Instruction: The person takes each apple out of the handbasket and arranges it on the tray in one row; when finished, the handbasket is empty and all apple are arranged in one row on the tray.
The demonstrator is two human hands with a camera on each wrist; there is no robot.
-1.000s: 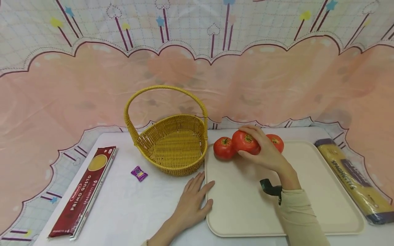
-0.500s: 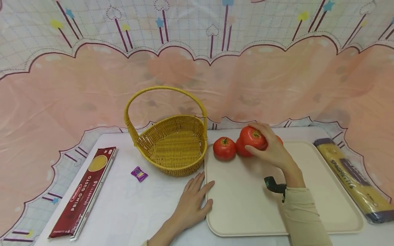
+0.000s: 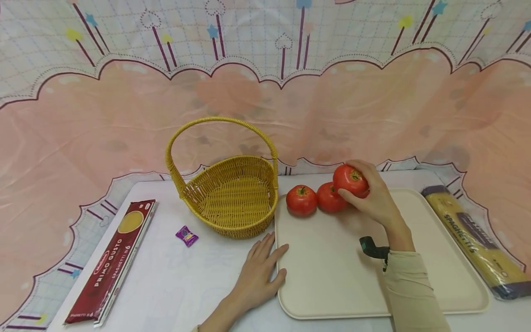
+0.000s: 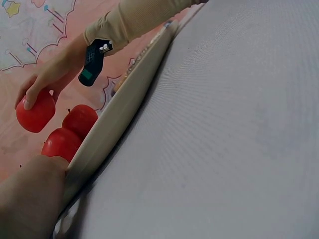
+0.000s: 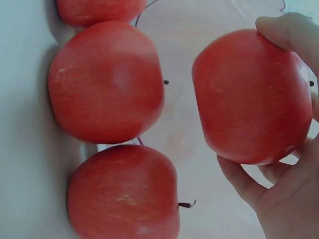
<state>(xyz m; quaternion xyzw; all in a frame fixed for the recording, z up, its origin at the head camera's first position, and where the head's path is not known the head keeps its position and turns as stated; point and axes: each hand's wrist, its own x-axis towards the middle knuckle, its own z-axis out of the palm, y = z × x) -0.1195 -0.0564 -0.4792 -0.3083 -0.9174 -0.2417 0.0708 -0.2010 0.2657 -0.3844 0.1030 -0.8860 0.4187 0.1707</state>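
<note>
A red apple (image 3: pixel 351 180) is held above the tray by my right hand (image 3: pixel 379 200), thumb on one side and fingers on the other. In the right wrist view the held apple (image 5: pixel 251 97) is clear of the apples on the tray. Two red apples, a left one (image 3: pixel 301 200) and a middle one (image 3: pixel 330 197), sit side by side at the back left of the beige tray (image 3: pixel 332 267). A third apple (image 5: pixel 102 10) shows partly in the right wrist view; in the head view it is hidden. My left hand (image 3: pixel 259 272) rests with extended fingers at the tray's left edge.
Left of the tray stands a yellow wicker basket (image 3: pixel 236 203) with a tall handle. A purple-wrapped candy (image 3: pixel 187 235) lies in front of it. Spaghetti packs lie on both sides, a red one (image 3: pixel 112 263) at left and a yellow one (image 3: pixel 477 242) at right.
My right hand has carried the held apple up and to the right, away from the left apple and over the right one, which is now hidden. The left hand has stayed in place.
</note>
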